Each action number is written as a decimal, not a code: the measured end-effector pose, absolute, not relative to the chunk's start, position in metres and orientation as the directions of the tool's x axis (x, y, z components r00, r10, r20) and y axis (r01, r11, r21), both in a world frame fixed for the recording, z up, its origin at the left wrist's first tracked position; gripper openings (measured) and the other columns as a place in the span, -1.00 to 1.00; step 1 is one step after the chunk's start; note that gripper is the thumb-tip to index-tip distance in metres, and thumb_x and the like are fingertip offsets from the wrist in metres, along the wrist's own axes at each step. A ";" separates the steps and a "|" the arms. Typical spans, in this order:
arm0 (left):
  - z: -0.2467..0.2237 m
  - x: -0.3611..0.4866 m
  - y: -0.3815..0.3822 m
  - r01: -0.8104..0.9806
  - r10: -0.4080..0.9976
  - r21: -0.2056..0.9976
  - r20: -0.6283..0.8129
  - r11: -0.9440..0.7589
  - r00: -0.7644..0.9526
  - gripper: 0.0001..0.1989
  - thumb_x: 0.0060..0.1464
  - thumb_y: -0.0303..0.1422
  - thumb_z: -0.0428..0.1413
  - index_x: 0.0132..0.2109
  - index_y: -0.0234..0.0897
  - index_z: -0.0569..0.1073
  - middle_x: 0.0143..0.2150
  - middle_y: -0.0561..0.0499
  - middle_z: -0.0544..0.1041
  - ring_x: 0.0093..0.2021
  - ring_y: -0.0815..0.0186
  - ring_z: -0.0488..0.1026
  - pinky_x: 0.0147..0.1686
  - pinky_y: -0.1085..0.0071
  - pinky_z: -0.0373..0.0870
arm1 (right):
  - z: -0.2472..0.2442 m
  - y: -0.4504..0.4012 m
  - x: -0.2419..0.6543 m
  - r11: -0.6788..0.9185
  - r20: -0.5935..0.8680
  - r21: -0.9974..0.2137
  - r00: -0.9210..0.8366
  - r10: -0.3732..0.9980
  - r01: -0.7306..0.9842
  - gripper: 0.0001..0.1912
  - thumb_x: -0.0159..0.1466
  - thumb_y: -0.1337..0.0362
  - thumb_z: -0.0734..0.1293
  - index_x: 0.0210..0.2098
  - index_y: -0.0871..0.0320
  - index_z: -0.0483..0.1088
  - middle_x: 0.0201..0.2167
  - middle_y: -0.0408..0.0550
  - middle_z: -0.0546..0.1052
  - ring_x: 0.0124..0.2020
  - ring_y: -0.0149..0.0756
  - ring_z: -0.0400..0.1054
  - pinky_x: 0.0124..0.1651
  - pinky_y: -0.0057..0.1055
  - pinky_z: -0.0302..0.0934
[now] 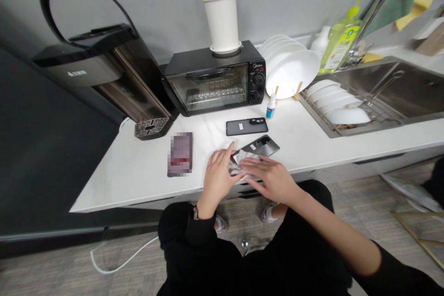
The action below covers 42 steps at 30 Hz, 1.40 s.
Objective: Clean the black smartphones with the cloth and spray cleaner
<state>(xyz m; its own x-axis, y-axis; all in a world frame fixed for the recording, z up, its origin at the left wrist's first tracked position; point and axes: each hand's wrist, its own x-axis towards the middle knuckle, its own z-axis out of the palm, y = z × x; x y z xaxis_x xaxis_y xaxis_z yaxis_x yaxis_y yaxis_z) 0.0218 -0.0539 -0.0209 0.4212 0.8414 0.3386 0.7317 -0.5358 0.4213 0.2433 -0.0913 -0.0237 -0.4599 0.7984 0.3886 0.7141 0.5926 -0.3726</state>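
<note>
A dark grey phone lies back side up near the counter's front edge, partly covered by a crumpled greyish cloth. My left hand is around the phone's left end, with a finger along the far side and the thumb at the near side. Pressed over the cloth are the fingers of my right hand, holding it against the phone. Just behind lies a dark translucent phone case with camera cut-outs. A small white and blue bottle stands beyond the case's right end.
Another phone-shaped item, pixelated, lies to the left. Behind stand a black drinks machine, a toaster oven with a white utensil holder on top, and racked plates. Right is a sink holding bowls.
</note>
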 end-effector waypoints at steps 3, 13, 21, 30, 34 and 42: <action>-0.021 0.025 -0.053 0.720 0.841 0.440 0.345 -0.536 0.416 0.00 0.08 -0.14 0.39 0.51 -0.09 0.05 0.14 -0.09 0.56 0.14 0.02 0.46 0.28 0.02 0.29 | -0.028 -0.081 0.263 0.348 0.437 -0.332 -0.184 0.880 0.876 -0.57 0.52 0.14 0.18 0.27 0.11 0.45 0.23 0.09 0.54 0.29 0.01 0.41 0.37 0.12 0.23; -0.021 0.023 -0.053 0.705 0.843 0.464 0.326 -0.536 0.427 0.02 0.08 -0.21 0.39 0.52 -0.10 0.01 0.18 -0.10 0.55 0.19 0.03 0.44 0.28 0.04 0.30 | -0.026 -0.084 0.255 0.453 0.432 -0.369 -0.282 0.857 0.812 -0.63 0.53 0.14 0.18 0.15 0.07 0.53 0.13 -0.03 0.62 0.14 -0.14 0.54 0.29 -0.10 0.36; -0.020 0.024 -0.052 0.716 0.853 0.464 0.303 -0.522 0.426 -0.04 0.11 -0.25 0.36 0.51 -0.12 0.05 0.22 -0.12 0.54 0.21 0.04 0.45 0.31 0.03 0.28 | -0.025 -0.086 0.239 0.657 0.370 -0.318 -0.548 0.750 0.684 -0.42 0.49 -0.03 0.24 0.36 0.16 0.32 0.37 0.07 0.40 0.43 -0.04 0.22 0.44 0.04 0.16; -0.021 0.024 -0.052 0.683 0.852 0.510 0.310 -0.523 0.421 0.01 0.07 -0.21 0.40 0.51 -0.06 0.03 0.19 -0.07 0.56 0.20 0.05 0.46 0.28 0.04 0.31 | -0.028 -0.078 0.264 0.585 0.374 -0.250 -0.480 0.794 0.772 -0.31 0.48 -0.05 0.24 0.46 0.17 0.17 0.43 0.16 0.29 0.49 0.05 0.09 0.46 0.19 0.05; -0.021 0.024 -0.053 0.696 0.851 0.490 0.309 -0.526 0.425 0.00 0.07 -0.19 0.40 0.51 -0.08 0.04 0.20 -0.09 0.55 0.20 0.03 0.45 0.27 0.04 0.32 | -0.026 -0.085 0.256 0.553 0.349 -0.257 -0.458 0.818 0.792 -0.38 0.51 -0.02 0.20 0.45 0.14 0.20 0.41 0.14 0.32 0.45 0.02 0.17 0.46 0.17 0.06; -0.018 0.025 -0.055 0.699 0.852 0.486 0.305 -0.524 0.426 0.04 0.05 -0.18 0.42 0.51 -0.07 0.03 0.19 -0.08 0.56 0.19 0.02 0.46 0.27 0.03 0.31 | -0.032 -0.089 0.253 0.514 0.368 -0.257 -0.409 0.835 0.819 -0.28 0.47 -0.14 0.19 0.46 0.16 0.18 0.43 0.17 0.30 0.47 0.09 0.13 0.45 0.23 0.02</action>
<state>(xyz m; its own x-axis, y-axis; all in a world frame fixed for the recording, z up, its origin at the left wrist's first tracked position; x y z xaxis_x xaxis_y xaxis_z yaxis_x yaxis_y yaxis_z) 0.0251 -0.0551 -0.0183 0.4261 0.8516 0.3052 0.6993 -0.5241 0.4862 0.2535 -0.0886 -0.0318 -0.4089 0.8353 0.3676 0.8186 0.5137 -0.2568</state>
